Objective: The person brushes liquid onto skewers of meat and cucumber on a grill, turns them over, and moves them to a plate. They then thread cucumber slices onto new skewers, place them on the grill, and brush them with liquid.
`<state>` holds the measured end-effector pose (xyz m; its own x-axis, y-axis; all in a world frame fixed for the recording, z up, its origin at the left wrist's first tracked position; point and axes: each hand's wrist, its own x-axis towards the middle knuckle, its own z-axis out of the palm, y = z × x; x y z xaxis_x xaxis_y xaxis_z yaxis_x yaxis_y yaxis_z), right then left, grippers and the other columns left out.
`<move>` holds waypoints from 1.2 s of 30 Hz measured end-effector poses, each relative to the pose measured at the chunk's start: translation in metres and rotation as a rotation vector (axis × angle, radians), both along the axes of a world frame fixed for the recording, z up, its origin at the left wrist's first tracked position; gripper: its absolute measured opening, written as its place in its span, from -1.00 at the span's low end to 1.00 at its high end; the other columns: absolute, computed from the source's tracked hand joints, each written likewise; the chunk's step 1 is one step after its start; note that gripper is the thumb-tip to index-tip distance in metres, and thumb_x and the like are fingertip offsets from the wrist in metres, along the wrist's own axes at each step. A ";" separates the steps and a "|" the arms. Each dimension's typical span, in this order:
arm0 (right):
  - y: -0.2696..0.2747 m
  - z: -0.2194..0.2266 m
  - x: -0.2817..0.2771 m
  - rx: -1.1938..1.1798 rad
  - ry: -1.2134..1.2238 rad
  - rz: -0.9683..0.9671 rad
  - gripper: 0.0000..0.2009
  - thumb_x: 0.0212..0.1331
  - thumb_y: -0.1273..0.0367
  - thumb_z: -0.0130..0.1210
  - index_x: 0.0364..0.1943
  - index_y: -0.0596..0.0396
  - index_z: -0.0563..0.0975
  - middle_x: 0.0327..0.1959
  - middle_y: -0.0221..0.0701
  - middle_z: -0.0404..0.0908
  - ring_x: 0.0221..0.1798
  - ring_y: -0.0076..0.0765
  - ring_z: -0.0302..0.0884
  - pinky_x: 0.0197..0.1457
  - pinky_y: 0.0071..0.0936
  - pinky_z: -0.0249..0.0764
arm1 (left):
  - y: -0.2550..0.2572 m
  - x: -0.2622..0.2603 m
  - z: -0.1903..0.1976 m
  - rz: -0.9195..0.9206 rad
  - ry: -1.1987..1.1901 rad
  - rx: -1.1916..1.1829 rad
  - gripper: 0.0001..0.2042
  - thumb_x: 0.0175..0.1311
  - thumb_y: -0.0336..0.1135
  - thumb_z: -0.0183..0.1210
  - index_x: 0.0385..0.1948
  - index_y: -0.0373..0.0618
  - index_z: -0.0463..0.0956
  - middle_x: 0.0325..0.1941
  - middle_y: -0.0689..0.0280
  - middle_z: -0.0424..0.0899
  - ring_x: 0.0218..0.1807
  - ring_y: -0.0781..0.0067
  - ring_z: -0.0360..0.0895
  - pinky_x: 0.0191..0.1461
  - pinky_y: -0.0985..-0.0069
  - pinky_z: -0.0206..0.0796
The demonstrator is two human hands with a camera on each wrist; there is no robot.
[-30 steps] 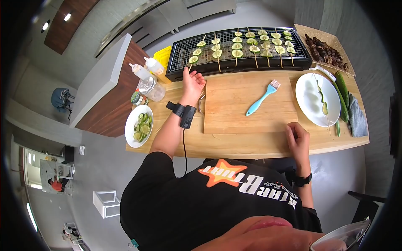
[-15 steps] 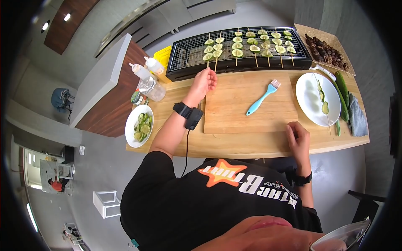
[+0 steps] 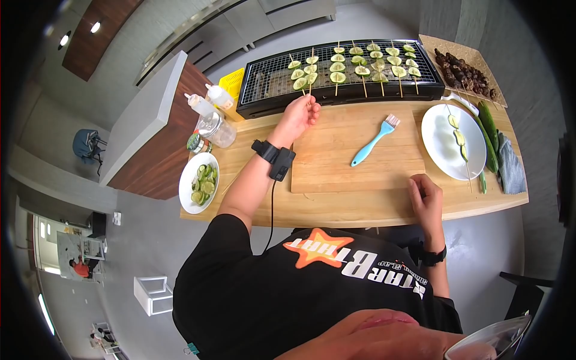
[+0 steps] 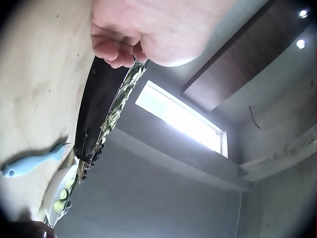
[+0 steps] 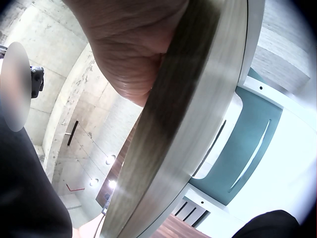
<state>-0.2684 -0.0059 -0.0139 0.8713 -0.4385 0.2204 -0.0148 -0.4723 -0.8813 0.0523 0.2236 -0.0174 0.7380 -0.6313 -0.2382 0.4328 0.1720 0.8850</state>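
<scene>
My left hand (image 3: 299, 117) is at the grill's front edge in the head view, pinching the stick end of a cucumber skewer (image 3: 297, 74). The slices on that skewer lie on the grill mesh, close beside another cucumber skewer (image 3: 311, 69). More skewers of cucumber slices lie in a row along the black grill (image 3: 276, 105). From the left wrist view, the curled fingers (image 4: 116, 54) show just above the grill's dark side. My right hand (image 3: 427, 201) rests at the table's near edge, loosely curled with nothing in it.
A blue basting brush (image 3: 372, 144) lies on the cutting board (image 3: 324, 162). At right are a white plate (image 3: 435, 129) with one skewer, whole cucumbers (image 3: 489, 123), a cloth (image 3: 510, 165) and a tray of meat skewers (image 3: 465, 75). Bottles (image 3: 201, 105) and a bowl (image 3: 185, 186) stand left.
My left hand has slid the leftmost skewer rightward along the grill until it lies beside its neighbour. The slices on the plate's skewer have turned to show their cut faces. My right hand stays put.
</scene>
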 end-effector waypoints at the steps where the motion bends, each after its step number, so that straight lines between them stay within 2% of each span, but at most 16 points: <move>1: 0.000 0.001 0.000 0.002 0.002 0.002 -0.87 0.23 0.43 0.12 -0.39 0.23 0.52 -0.70 -0.46 0.38 -0.63 -0.64 0.22 -0.54 -0.61 0.20 | -0.002 -0.003 0.001 0.023 -0.012 -0.012 -0.81 0.43 -0.17 -0.11 -0.37 0.02 0.36 -0.44 0.44 0.45 -0.45 0.61 0.34 -0.42 0.67 0.15; 3: 0.001 0.001 0.000 0.004 -0.005 -0.002 -0.88 0.23 0.44 0.12 -0.39 0.23 0.52 -0.69 -0.46 0.38 -0.63 -0.63 0.22 -0.54 -0.60 0.20 | -0.006 -0.010 0.001 0.070 -0.034 -0.037 -0.82 0.44 -0.17 -0.11 -0.37 0.03 0.36 -0.44 0.45 0.44 -0.45 0.62 0.34 -0.42 0.67 0.16; 7: 0.001 0.002 0.000 -0.014 -0.003 -0.003 -0.88 0.23 0.45 0.12 -0.39 0.23 0.52 -0.70 -0.45 0.39 -0.63 -0.62 0.23 -0.54 -0.59 0.21 | -0.021 -0.052 0.018 0.051 -0.136 -0.017 -0.80 0.46 -0.13 -0.13 -0.34 0.02 0.34 -0.43 0.44 0.45 -0.44 0.63 0.35 -0.42 0.67 0.16; 10: 0.002 0.004 0.000 -0.034 0.022 0.012 -0.89 0.23 0.44 0.11 -0.35 0.23 0.53 -0.66 -0.45 0.42 -0.60 -0.61 0.28 -0.50 -0.60 0.25 | -0.032 -0.091 0.022 -0.114 -0.183 -0.052 -0.78 0.48 -0.10 -0.16 -0.30 0.02 0.32 -0.41 0.43 0.45 -0.43 0.63 0.35 -0.42 0.68 0.16; 13: 0.010 -0.003 0.009 0.119 -0.109 0.066 -0.88 0.24 0.44 0.10 -0.27 0.23 0.56 -0.55 -0.42 0.49 -0.55 -0.58 0.33 -0.44 -0.62 0.30 | -0.044 -0.132 0.027 -0.271 -0.215 -0.024 -0.76 0.50 -0.09 -0.22 -0.27 -0.01 0.29 -0.36 0.39 0.44 -0.42 0.64 0.35 -0.42 0.70 0.17; 14: 0.013 0.005 0.011 0.166 -0.072 0.102 -0.83 0.25 0.43 0.09 -0.16 0.23 0.58 -0.44 -0.39 0.54 -0.44 -0.56 0.40 -0.36 -0.63 0.34 | -0.048 -0.144 0.029 -0.327 -0.220 -0.025 -0.76 0.50 -0.09 -0.23 -0.26 -0.01 0.28 -0.34 0.38 0.44 -0.42 0.64 0.35 -0.42 0.70 0.17; 17: 0.026 0.027 0.018 0.214 -0.137 0.173 -0.79 0.27 0.40 0.08 -0.10 0.24 0.56 -0.33 -0.32 0.54 -0.31 -0.53 0.44 -0.30 -0.61 0.37 | -0.058 -0.167 0.036 -0.478 -0.270 0.003 -0.75 0.52 -0.10 -0.28 -0.24 -0.03 0.27 -0.30 0.38 0.43 -0.41 0.66 0.35 -0.39 0.71 0.20; 19: 0.031 0.031 0.022 0.280 -0.130 0.172 -0.77 0.28 0.39 0.08 -0.08 0.26 0.56 -0.29 -0.30 0.53 -0.26 -0.51 0.45 -0.27 -0.59 0.39 | -0.064 -0.173 0.031 -0.555 -0.326 -0.006 -0.73 0.53 -0.10 -0.30 -0.20 -0.07 0.29 -0.34 0.40 0.42 -0.40 0.68 0.35 -0.38 0.70 0.22; 25: 0.024 0.014 0.020 0.483 -0.207 0.167 -0.76 0.33 0.38 0.03 -0.13 0.33 0.56 -0.29 -0.32 0.52 -0.33 -0.53 0.51 -0.30 -0.61 0.44 | -0.071 -0.178 0.029 -0.736 -0.460 0.106 -0.70 0.52 -0.11 -0.29 -0.15 -0.11 0.35 -0.40 0.42 0.44 -0.37 0.69 0.40 -0.34 0.69 0.27; 28: 0.023 0.008 0.019 0.574 -0.177 0.128 -0.76 0.33 0.38 0.04 -0.16 0.34 0.58 -0.27 -0.33 0.52 -0.35 -0.55 0.53 -0.31 -0.62 0.45 | -0.074 -0.185 0.035 -0.825 -0.520 0.159 -0.69 0.52 -0.10 -0.29 -0.18 -0.12 0.36 -0.37 0.42 0.47 -0.37 0.68 0.41 -0.31 0.67 0.29; 31: 0.021 0.015 0.014 0.747 -0.108 0.116 -0.79 0.29 0.39 0.08 -0.20 0.31 0.61 -0.31 -0.37 0.54 -0.35 -0.58 0.49 -0.34 -0.63 0.41 | -0.077 -0.192 0.036 -0.820 -0.502 0.170 -0.68 0.52 -0.12 -0.26 -0.24 -0.14 0.38 -0.38 0.41 0.47 -0.39 0.65 0.40 -0.29 0.62 0.31; 34: 0.009 0.016 0.010 0.489 -0.106 0.077 -0.81 0.25 0.40 0.13 -0.22 0.26 0.64 -0.41 -0.45 0.54 -0.41 -0.62 0.44 -0.37 -0.64 0.34 | -0.080 -0.190 0.039 -0.900 -0.662 0.158 -0.74 0.48 -0.17 -0.16 -0.31 -0.15 0.39 -0.41 0.38 0.47 -0.39 0.60 0.41 -0.28 0.60 0.32; 36: -0.004 0.019 0.007 0.350 -0.128 0.023 -0.85 0.22 0.42 0.13 -0.32 0.25 0.64 -0.48 -0.49 0.54 -0.48 -0.65 0.37 -0.40 -0.65 0.29 | -0.074 -0.188 0.055 -0.919 -0.879 0.265 -0.79 0.41 -0.20 -0.05 -0.32 -0.15 0.39 -0.42 0.35 0.47 -0.39 0.57 0.42 -0.27 0.58 0.31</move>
<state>-0.2612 -0.0099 0.0049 0.8566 -0.4876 0.1685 0.1133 -0.1409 -0.9835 -0.1361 0.1500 0.0377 0.0344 -0.9951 -0.0931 -0.4409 -0.0987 0.8921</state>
